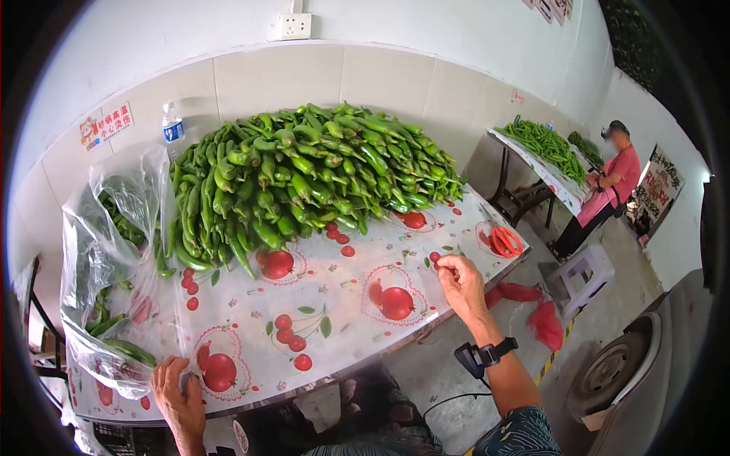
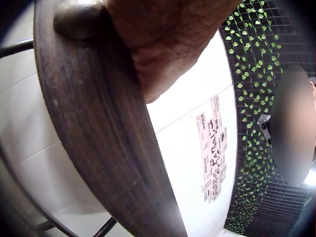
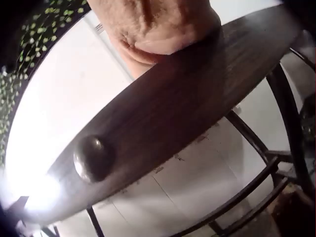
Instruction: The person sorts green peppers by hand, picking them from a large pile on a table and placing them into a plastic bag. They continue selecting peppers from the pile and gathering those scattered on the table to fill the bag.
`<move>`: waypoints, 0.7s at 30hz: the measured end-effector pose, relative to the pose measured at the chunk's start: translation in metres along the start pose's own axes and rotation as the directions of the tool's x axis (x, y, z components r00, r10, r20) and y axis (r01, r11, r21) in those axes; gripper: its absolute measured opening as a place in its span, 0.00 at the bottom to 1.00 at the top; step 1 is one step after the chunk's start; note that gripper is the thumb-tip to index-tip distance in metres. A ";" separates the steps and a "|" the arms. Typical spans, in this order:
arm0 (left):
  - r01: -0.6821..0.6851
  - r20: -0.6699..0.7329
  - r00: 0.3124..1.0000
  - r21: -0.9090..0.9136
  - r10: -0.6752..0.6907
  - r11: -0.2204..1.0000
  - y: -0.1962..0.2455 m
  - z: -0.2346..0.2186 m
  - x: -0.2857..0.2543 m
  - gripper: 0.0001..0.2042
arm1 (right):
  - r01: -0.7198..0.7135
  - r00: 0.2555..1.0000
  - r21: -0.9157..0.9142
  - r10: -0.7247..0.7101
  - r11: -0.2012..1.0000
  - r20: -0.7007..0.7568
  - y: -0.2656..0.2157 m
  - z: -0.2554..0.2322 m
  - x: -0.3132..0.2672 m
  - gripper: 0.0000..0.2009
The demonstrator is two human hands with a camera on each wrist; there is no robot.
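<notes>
My left hand (image 1: pixel 179 397) rests at the table's front edge, fingers loosely bent, fingertips right by the bottom of a clear plastic bag (image 1: pixel 114 220). Inside the bag lie several green peppers (image 1: pixel 131 349). My right hand (image 1: pixel 461 290) is over the table's right front edge, its fingers loosely curled and nothing visible in them. A large heap of long green peppers (image 1: pixel 304 167) covers the back of the table (image 1: pixel 342 281). In the wrist views the heel of each hand, left hand (image 2: pixel 168 49) and right hand (image 3: pixel 158 24), overlaps the dark table edge; the fingers are hidden.
Orange-handled scissors (image 1: pixel 506 242) lie at the table's right corner. A water bottle (image 1: pixel 172 124) stands behind the heap. On the right, a person (image 1: pixel 620 175) stands at another table of peppers (image 1: pixel 544 144). A plastic stool (image 1: pixel 584 275) and red netting (image 1: pixel 544 323) are on the floor.
</notes>
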State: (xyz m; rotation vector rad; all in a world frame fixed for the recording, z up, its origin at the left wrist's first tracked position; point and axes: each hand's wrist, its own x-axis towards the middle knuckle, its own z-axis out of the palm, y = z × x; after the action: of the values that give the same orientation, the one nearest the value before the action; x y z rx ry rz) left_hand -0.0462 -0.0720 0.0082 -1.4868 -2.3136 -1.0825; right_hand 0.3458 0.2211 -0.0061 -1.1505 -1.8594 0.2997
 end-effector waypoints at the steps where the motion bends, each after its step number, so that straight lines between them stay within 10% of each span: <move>1: -0.010 0.002 1.000 0.016 0.010 1.000 -0.002 -0.001 0.000 0.15 | 0.010 1.000 0.004 -0.010 1.000 -0.004 0.000 0.002 -0.001 0.07; 9: -0.072 -0.037 0.997 0.024 0.072 0.997 -0.014 0.005 -0.003 0.16 | 0.145 0.985 -0.070 -0.150 0.987 -0.089 0.006 0.007 -0.001 0.06; 21: -0.039 -0.006 0.999 0.080 0.039 0.996 -0.002 -0.008 0.004 0.17 | -0.043 0.997 0.115 0.034 0.992 0.075 0.030 0.007 0.000 0.06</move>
State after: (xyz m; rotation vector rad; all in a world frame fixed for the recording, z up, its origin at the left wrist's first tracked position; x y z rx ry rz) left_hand -0.0513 -0.0750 0.0147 -1.4894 -2.2849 -0.9715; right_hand 0.3579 0.2390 -0.0283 -1.1094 -1.8589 0.4720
